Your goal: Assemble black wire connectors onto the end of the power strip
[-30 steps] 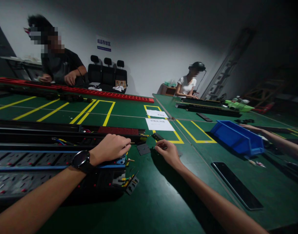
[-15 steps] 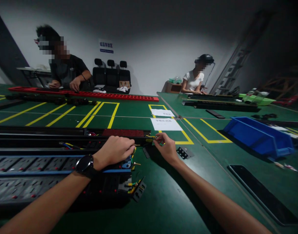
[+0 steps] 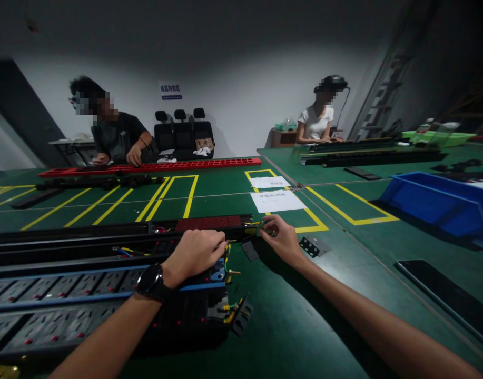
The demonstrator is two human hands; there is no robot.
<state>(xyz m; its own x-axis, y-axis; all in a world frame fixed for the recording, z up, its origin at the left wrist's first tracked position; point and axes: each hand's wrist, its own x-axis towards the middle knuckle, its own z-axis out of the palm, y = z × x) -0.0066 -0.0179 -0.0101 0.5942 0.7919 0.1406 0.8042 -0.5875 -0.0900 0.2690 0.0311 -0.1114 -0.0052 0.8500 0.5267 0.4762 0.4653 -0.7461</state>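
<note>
My left hand [image 3: 199, 251], with a black watch on its wrist, rests on the end of the long black socket strips [image 3: 87, 281]. Its fingers are bent together; whatever they grip is too small to make out. Just right of it, my right hand [image 3: 279, 238] pinches a green-yellow wire [image 3: 262, 226] at the end of the rear strip with the dark red block [image 3: 209, 222]. Short wires with metal screws stick out of the near strips. A black end plate [image 3: 241, 315] hangs by wires from the nearest strip.
Black brackets [image 3: 313, 246] lie right of my right hand. Farther right are a blue bin [image 3: 439, 205] and a phone [image 3: 446, 295]. White papers [image 3: 278, 201] lie ahead. Across the green table, one person works at a red frame [image 3: 162, 167] and another at black strips [image 3: 375, 157].
The view has shifted, so the strips and both hands appear a little farther right. My right hand still pinches at the wire, and my left hand stays on the strip end.
</note>
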